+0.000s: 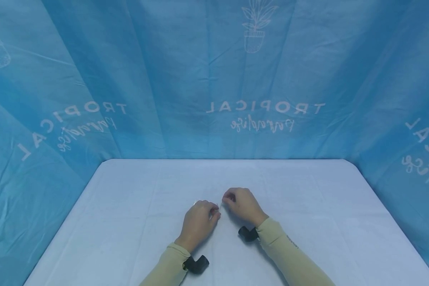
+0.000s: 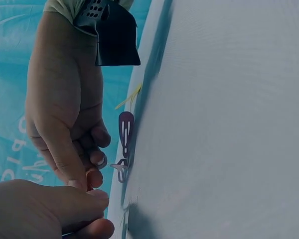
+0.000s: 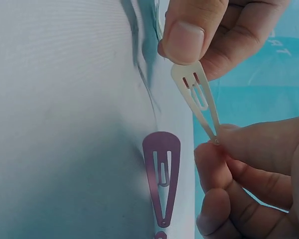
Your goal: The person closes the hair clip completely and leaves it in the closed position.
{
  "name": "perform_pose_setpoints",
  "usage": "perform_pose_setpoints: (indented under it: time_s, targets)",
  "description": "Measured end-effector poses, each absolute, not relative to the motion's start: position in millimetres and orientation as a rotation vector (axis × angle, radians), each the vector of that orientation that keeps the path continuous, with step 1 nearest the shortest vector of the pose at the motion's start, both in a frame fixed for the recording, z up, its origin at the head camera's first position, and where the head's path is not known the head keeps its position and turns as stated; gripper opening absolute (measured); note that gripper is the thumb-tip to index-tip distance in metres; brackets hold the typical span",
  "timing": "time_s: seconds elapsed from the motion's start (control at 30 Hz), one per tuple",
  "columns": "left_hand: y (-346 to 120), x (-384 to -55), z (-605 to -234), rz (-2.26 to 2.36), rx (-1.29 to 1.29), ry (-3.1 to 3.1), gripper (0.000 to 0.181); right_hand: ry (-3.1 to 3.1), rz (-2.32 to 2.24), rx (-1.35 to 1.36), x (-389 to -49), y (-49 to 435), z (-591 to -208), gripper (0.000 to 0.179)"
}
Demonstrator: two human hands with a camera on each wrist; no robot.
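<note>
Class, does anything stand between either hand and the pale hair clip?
Nothing visible does: left hand and right hand pinch opposite ends of the pale hair clip; a purple clip is off to one side.

- A curtained-off booth; whether in a home, lab or office cannot be told.
- Blue curtains rise on three sides, printed with reversed "TROPICAL Paradise" lettering and potted-plant drawings.
- A white, lightly creased tabletop spans the space between them.

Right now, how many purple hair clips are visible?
2. In the right wrist view, one purple clip is below and left of the cream clip; a second purple clip shows at the bottom edge. More may be hidden.
</note>
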State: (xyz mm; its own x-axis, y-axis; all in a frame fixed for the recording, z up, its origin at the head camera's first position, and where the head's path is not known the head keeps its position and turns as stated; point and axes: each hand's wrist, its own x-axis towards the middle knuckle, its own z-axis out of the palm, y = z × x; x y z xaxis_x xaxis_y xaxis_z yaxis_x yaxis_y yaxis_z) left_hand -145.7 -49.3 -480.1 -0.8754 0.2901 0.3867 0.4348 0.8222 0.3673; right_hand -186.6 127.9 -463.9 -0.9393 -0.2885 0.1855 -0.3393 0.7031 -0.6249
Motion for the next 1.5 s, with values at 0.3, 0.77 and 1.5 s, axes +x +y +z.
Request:
perform_pose_setpoints:
  time_s: [0.3,0.77,1.5]
  targets:
    - [-50.5,-147.2,-481.1,-0.664,-0.534,-2.580,0.011,-2.786,1.182,0.515,-186.6,129.9,-459.7,0.006]
    - [-53.0,-148.7,-478.6,-0.715,-0.480,-2.560,0.010,-2.787,1.346,0.484,-188.7,132.0,-458.5,0.011]
    - [-55.8,-151.0,-472.1,-1.064,-0.386,-2.589,0.011,-2.829,1.506,0.384,-189.7,133.2,-458.5,0.011]
